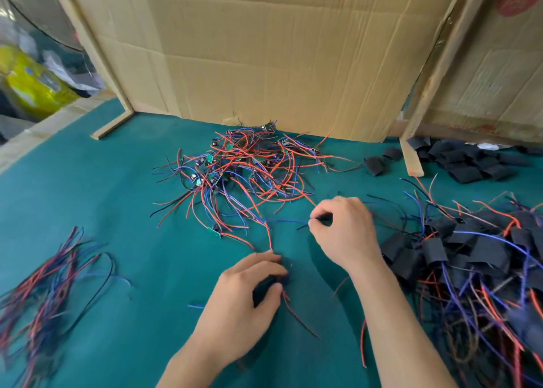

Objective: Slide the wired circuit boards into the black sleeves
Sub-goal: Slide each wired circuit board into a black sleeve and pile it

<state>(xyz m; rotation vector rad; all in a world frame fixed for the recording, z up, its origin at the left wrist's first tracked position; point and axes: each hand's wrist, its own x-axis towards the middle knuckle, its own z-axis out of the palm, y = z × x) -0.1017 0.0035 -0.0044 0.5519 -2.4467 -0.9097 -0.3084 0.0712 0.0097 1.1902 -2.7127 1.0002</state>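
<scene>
Down on the green surface (123,199), left hand (244,305) gripped a black sleeve (266,287) with red wires sticking out; right hand (342,231) fingers pinched a wire end near the pile of wired circuit boards (235,167).

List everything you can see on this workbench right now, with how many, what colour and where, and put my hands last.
bare board pile: one heap, green boards with red, blue and black wires, centre back.
loose board: one, green, just in front of that heap.
empty sleeves: one pile plus two strays, black, back right.
sleeved boards: one heap, black sleeves with red and blue wires, right.
wire bundle: one, red, blue and black, blurred, left.
mat: one, teal, under everything.
cardboard wall: brown, behind.
left hand: grips a black sleeve with wires.
right hand: pinches a thin wire.
</scene>
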